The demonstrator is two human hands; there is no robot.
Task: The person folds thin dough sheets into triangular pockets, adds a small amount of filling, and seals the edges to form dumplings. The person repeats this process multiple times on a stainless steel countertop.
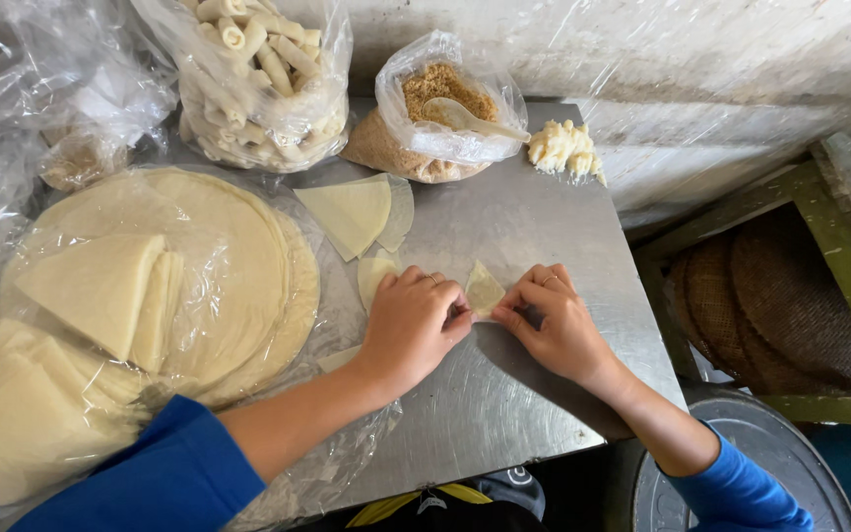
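Left hand (411, 325) and right hand (554, 320) both pinch one small wrapper piece (483, 289) at the middle of the table (534, 212); rolling judged barely begun; finished rolls (258, 79) bagged behind; wrapper stack (150, 286) largely unused.

Left hand: my left hand (409, 326) lies palm down, fingers curled inward, tips pinched together.
Right hand: my right hand (551, 322) mirrors it, fingertips meeting the left's.
Arms: both forearms bare, blue sleeves pushed up.
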